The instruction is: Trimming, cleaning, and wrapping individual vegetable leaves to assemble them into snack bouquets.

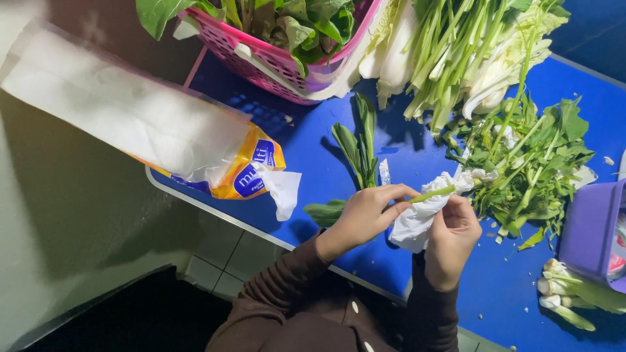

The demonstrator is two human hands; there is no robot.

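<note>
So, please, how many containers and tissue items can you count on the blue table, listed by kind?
Pink basket holding leafy greens: 1
Purple tub at the right edge: 1
Tissue pack, orange and blue end: 1
Crumpled white tissue held by the left hand and right hand around a green stem: 1
Total: 4

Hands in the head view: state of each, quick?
Left hand: closed, pinching a green stem.
Right hand: closed on a crumpled white paper towel wrapped around that stem.

Tissue pack [195,146] left, basket [274,58] behind, greens [528,163] right, on table [313,163]
</note>
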